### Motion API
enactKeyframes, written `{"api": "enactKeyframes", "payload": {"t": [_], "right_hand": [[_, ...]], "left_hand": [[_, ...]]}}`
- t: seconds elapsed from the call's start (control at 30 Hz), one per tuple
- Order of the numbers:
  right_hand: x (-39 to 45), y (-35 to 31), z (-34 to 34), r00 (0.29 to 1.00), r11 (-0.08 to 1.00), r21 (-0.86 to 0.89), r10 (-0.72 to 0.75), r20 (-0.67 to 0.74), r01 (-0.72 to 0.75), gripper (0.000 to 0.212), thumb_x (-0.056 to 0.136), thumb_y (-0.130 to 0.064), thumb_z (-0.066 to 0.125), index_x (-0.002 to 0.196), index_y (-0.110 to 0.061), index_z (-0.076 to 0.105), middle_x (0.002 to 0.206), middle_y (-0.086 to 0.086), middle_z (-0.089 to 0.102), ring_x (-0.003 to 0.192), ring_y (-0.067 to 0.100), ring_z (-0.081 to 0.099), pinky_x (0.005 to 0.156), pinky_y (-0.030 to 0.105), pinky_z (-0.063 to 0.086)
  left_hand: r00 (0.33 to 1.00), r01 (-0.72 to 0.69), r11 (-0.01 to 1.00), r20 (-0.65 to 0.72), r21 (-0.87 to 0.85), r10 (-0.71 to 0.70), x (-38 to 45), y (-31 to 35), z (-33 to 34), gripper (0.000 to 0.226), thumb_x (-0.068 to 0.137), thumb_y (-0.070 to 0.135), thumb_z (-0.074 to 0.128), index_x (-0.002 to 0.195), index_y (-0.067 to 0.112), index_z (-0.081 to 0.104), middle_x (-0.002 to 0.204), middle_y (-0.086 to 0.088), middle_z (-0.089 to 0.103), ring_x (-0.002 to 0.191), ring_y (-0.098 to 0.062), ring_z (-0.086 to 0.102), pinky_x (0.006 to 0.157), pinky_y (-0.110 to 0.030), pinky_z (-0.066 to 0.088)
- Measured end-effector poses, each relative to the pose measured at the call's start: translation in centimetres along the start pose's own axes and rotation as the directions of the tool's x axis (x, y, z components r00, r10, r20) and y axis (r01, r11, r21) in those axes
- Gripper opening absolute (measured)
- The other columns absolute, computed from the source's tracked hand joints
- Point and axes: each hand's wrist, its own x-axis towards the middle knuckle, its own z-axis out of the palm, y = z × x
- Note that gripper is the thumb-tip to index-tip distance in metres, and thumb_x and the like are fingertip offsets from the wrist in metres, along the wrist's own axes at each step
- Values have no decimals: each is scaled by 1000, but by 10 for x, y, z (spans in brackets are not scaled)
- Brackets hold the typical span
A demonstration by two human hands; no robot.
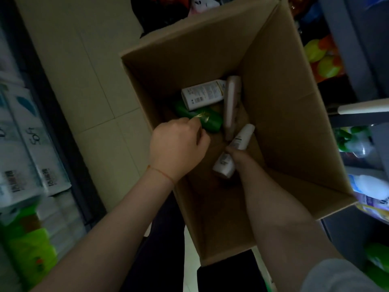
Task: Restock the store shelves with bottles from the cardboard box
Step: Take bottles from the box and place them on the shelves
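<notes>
- Head view has you at the pickup step, both hands down in the cardboard box.
- Your right hand has its grip wrapped round a white bottle near the box floor.
- Your left hand is curled at the green bottle; can't tell if that grip has closed on it.
- Next, I reckon: settle the green one, lift both clear, turn to the shelves.

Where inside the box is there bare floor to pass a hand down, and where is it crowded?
Bare cardboard floor shows in the near half of the cardboard box, between the right hand and the near wall. The far end is crowded: white bottle, green bottle and pink bottle lie close together. The left hand reaches there.
</notes>
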Motion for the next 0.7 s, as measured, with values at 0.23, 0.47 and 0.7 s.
{"api": "enactKeyframes", "payload": {"t": [0.23,0.47,0.7], "right_hand": [[-144,-38,-9,924,963,191,-240,297,189,60,81,-16,77,133,-9,48,108,15,68,88,29,69,75,43,57],[-332,-18,-97,657,724,261,-689,306,639,40,102,-44,43,121,-19,67,110,2,74,102,18,70,86,37,58],[-416,38,-205,542,530,193,-840,-11,826,17,99,-27,56,93,-16,68,76,0,67,59,12,55,53,27,42]], "left_hand": [[958,210,961,234,-181,-165,-5,8,-22,31,98,44,50,110,23,70,102,1,66,90,-20,64,73,-34,53],[902,421,121,402,-899,-156,-47,100,-110,60,89,40,71,141,29,44,125,2,62,109,-17,64,84,-31,57],[877,475,-265,476,-839,66,-89,196,-161,60,83,40,75,129,6,59,117,-22,70,104,-34,70,85,-47,59]]}}
